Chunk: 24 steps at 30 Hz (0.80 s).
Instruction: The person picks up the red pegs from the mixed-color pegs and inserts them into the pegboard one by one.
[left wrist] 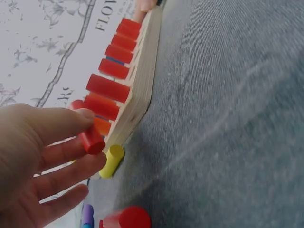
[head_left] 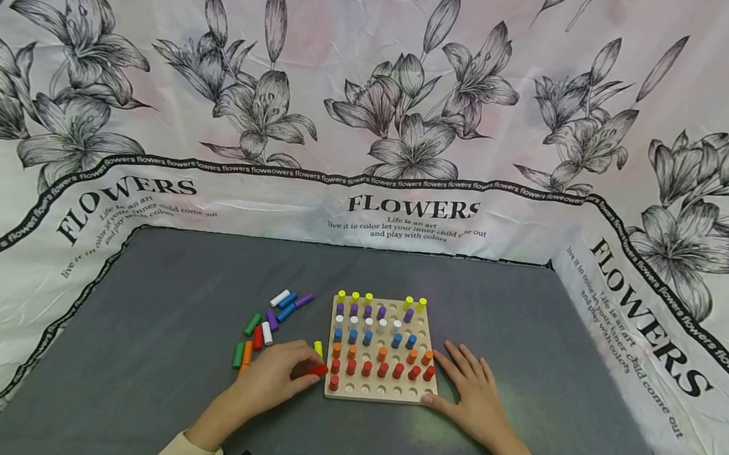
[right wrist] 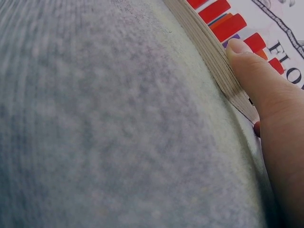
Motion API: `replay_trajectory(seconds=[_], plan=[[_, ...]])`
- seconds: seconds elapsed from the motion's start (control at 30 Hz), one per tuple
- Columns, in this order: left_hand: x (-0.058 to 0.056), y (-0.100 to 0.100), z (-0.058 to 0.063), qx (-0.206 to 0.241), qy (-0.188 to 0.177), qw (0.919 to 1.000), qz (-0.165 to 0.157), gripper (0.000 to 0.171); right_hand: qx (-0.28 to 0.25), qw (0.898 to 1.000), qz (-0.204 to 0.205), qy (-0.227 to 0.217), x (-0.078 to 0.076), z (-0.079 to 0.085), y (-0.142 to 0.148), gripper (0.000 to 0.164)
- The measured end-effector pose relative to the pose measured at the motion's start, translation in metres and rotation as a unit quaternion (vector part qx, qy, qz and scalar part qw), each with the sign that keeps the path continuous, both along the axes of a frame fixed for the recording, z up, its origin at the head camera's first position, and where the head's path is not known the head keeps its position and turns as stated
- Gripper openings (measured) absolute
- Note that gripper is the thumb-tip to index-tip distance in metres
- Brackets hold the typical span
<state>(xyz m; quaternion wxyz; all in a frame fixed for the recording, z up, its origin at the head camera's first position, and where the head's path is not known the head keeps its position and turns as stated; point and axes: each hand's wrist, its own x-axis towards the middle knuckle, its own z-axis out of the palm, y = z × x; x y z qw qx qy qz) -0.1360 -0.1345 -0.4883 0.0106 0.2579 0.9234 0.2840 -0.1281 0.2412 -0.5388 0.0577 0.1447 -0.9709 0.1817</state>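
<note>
On the gray table (head_left: 543, 344), the wooden pegboard (head_left: 387, 396) is my first worry from this distance: a push against its rim could twist it, I judge, if the steadying touch at its 4 o'clock corner proves too light. The left hand (head_left: 280, 372), at the board's 8 o'clock side, works just beside the loose pegs (head_left: 272, 319) toward 9 and 10 o'clock, and a wide swing of the wrist could set them rolling. The standing corner peg (head_left: 334, 383), at the board's 7 o'clock, could take a knock if knuckles come in low. The yellow peg (head_left: 318, 349), lying just beside the board at 9 o'clock, could be nudged away by the same fingers. The red peg (left wrist: 90, 135), tilted beside the board's 8 o'clock edge, could slip or meet a hole askew if the pinch is loose; whether it touches the rim I cannot tell. As for the grip, I find the right hand (head_left: 472, 392) unclenched at 4 o'clock, fingers spread and no peg held, its thumb resting on the board's corner. The left hand is nearly closed at thumb and fingers, grasping the red peg, its outer fingers loosely bent below.
</note>
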Motion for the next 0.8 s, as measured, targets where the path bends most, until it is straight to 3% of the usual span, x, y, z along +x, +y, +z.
replay_trajectory(seconds=[0.33, 0.6, 0.8], plan=[[0.001, 0.017, 0.001, 0.060, -0.019, 0.9979, 0.010, 0.020, 0.003, 1.000, -0.003, -0.011, -0.001, -0.002, 0.002, 0.083], [0.003, 0.028, 0.000, 0.096, 0.014, 0.9952, 0.011, 0.017, 0.006, 1.000, -0.006, -0.013, 0.000, -0.003, 0.001, 0.083], [0.004, 0.037, 0.001, 0.129, 0.016, 0.9915, -0.005, 0.018, 0.004, 1.000, -0.002, -0.006, -0.001, -0.004, 0.001, 0.082]])
